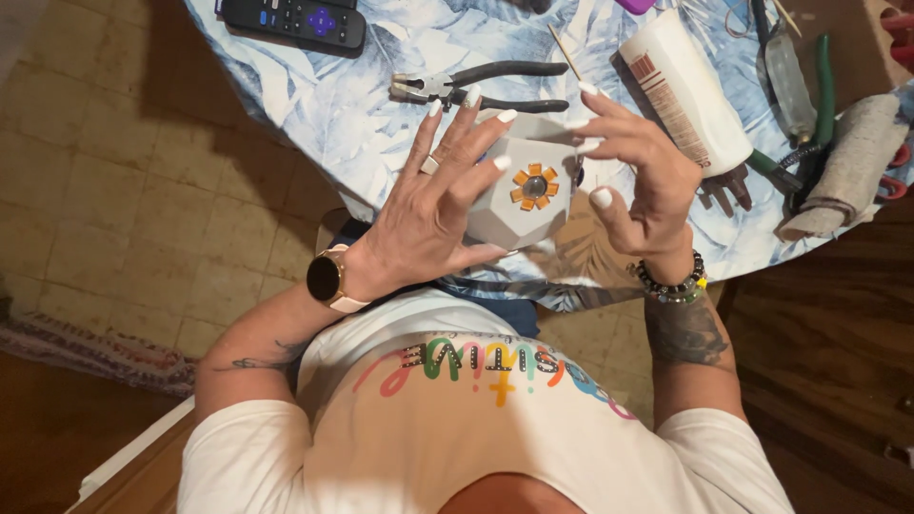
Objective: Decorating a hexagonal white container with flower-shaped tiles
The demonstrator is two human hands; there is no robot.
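**Grey box held over the table edge**

While both hands grip it, the grey angular box (519, 195) with an orange flower ornament (534, 187) sits between them above the table (362, 124) edge. Left hand (433, 214) cups its side; right hand (638, 181) pinches the far side. Pliers (486, 86) lie just beyond.

A faceted block (522, 195) sits between the left hand (433, 214) and right hand (640, 181), above the table (352, 124) edge. Beyond it lie pliers (481, 86); a remote (295, 19) lies farther left, a bottle (685, 90) to the right.
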